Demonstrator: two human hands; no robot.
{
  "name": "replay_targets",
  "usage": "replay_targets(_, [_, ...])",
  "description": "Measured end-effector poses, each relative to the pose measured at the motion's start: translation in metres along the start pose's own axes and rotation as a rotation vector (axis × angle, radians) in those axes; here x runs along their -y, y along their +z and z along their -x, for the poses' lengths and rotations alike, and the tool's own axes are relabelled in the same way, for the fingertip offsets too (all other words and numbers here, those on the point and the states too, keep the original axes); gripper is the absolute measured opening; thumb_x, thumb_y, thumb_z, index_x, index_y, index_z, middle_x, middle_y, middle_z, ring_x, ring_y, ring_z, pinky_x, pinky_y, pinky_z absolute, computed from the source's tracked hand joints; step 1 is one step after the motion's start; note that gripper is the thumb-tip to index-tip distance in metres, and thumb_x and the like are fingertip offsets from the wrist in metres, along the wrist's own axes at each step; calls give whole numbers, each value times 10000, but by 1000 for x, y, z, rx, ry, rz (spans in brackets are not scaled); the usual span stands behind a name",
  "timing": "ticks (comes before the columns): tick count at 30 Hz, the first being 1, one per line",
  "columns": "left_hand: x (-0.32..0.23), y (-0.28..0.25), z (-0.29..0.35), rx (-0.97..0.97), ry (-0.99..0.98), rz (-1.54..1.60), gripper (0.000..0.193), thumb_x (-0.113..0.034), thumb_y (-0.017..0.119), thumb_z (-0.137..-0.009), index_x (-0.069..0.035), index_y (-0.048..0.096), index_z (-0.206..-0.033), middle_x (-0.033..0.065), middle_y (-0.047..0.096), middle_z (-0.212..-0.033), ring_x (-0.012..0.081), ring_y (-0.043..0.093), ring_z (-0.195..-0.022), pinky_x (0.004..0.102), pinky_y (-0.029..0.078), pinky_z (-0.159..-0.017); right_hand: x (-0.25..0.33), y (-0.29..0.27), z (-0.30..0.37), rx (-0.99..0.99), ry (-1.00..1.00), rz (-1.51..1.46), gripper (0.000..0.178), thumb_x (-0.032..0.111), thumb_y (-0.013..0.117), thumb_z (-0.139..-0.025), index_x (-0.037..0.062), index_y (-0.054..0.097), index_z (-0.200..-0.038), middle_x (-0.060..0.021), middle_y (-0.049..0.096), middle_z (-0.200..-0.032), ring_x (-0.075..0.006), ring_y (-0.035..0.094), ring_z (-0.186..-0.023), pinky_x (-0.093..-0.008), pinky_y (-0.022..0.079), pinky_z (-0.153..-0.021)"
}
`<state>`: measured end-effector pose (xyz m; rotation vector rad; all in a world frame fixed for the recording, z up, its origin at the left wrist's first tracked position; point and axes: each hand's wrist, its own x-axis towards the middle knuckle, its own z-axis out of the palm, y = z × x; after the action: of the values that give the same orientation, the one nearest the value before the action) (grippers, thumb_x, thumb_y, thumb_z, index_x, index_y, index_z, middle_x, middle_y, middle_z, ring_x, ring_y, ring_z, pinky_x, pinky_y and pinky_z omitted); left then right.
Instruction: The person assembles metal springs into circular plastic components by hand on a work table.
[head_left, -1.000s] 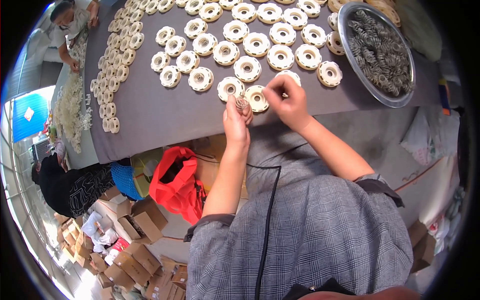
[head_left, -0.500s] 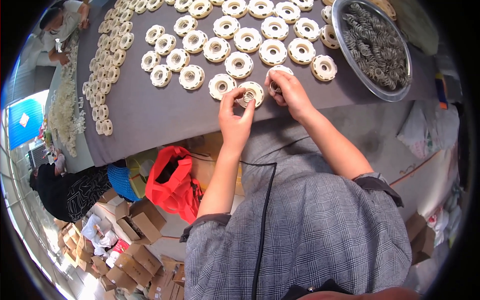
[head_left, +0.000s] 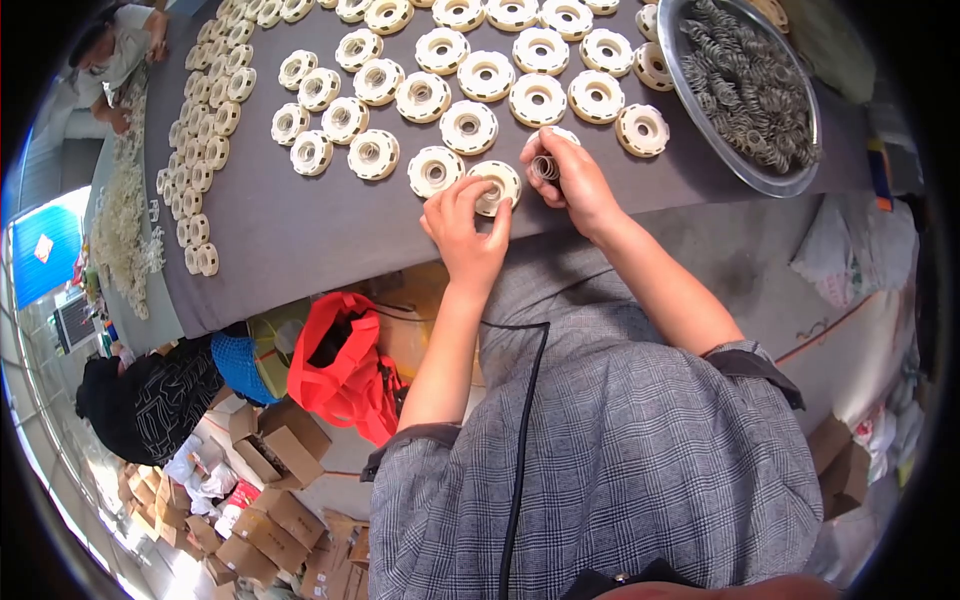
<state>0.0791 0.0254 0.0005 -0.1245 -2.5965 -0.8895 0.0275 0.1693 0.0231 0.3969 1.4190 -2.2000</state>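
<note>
Left grip [head_left: 469, 226] has moved onto a wheel [head_left: 510, 184], hold unclear; right grip [head_left: 578, 181] clasps coils [head_left: 545, 168].

- Wheel [head_left: 511, 182] at the left hand [head_left: 467, 225]: coloured cream, rim marked dark.
- Spring coils [head_left: 545, 168] in the right hand [head_left: 575, 185]: coloured metallic grey.
- Cloth [head_left: 330, 230] beneath the hands: coloured plain dark grey.
- Garment [head_left: 600, 450] below the hands: patterned in grey check.
</note>
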Motion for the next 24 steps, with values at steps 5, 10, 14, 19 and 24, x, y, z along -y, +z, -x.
replay_targets(5, [-32, -14, -24, 39, 34, 309, 394, -113, 699, -626, -78, 570, -997, 69, 557, -970, 229, 478, -924, 345, 338, -838, -9, 12, 1, -35, -133, 105, 388, 418, 323, -911, 71, 493, -878, 19, 453, -585, -39, 353, -450, -178, 242, -390])
replay_targets(10, [-21, -10, -33, 161, -168, 657, 273, 24, 608, -683, -44, 556, -942, 48, 540, -867, 130, 499, -771, 239, 416, -687, 1, 8, 7, 54, -224, 298, 420, 433, 311, -913, 70, 486, -1031, 17, 491, -689, -37, 395, -500, -164, 295, -429])
replay_targets(14, [0, -9, -75, 181, -352, 973, 355, 43, 541, -749, -52, 530, -1091, 35, 474, -975, 92, 483, -775, 222, 433, -709, 36, -28, 19, -90, -344, 330, 377, 358, 336, -923, 49, 517, -1039, 14, 525, -710, -21, 368, -485, -148, 273, -417])
replay_targets(19, [44, 18, -137, 63, -163, 642, 219, -26, 604, -716, -7, 562, -930, 56, 582, -888, 128, 545, -833, 255, 431, -764, 77, -90, 35, -324, -585, 361, 284, 270, 388, -919, 64, 582, -941, 19, 537, -677, -2, 370, -500, -140, 276, -432])
replay_targets(24, [66, 42, -175, 45, -50, 302, 213, -92, 665, -662, -51, 569, -848, 73, 595, -860, 201, 557, -846, 330, 415, -760, 95, -144, 54, -576, -680, 327, 283, 244, 388, -922, 45, 589, -935, 29, 538, -677, 6, 369, -504, -139, 255, -422])
